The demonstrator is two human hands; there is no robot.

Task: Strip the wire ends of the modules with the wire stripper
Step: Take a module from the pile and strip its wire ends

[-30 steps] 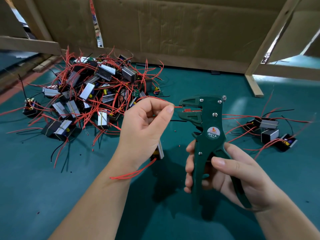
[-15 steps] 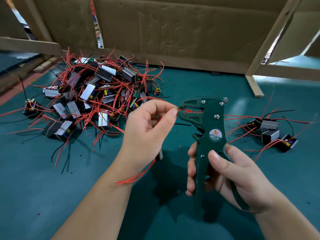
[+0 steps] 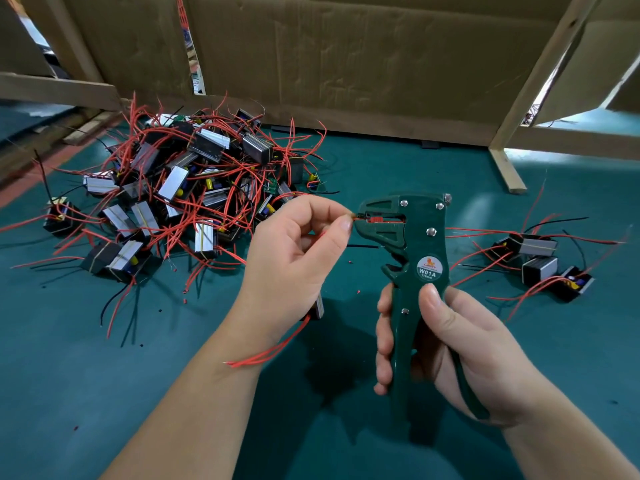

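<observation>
The left hand [image 3: 294,258] pinches a thin red wire [image 3: 356,218] between thumb and forefinger tip, its other fingers curled toward the palm. The wire's end enters the mouth of a dark green metal wire stripper [image 3: 415,237], whose jaws lie close about it. Whether the blades bite the insulation cannot be told.

The right hand [image 3: 460,348] grips the stripper's handles, thumb laid up the front below the round W01A label and fingers wrapped round the near handle. The far handle runs partly hidden under the palm.

A black module [image 3: 318,308] hangs behind the left hand. Only a narrow grey-edged sliver of it shows below the wrist, and loose red leads [image 3: 270,351] trail across the forearm.

To the left, a tangled heap of black and silver modules [image 3: 173,188] lies on the teal mat [image 3: 104,375], many of them buried under red wires. To the right lie three more modules [image 3: 540,258], well apart from the heap.

Brown cardboard panels [image 3: 346,64] and a pale wooden post [image 3: 519,109] stand behind, cut off at the top.
</observation>
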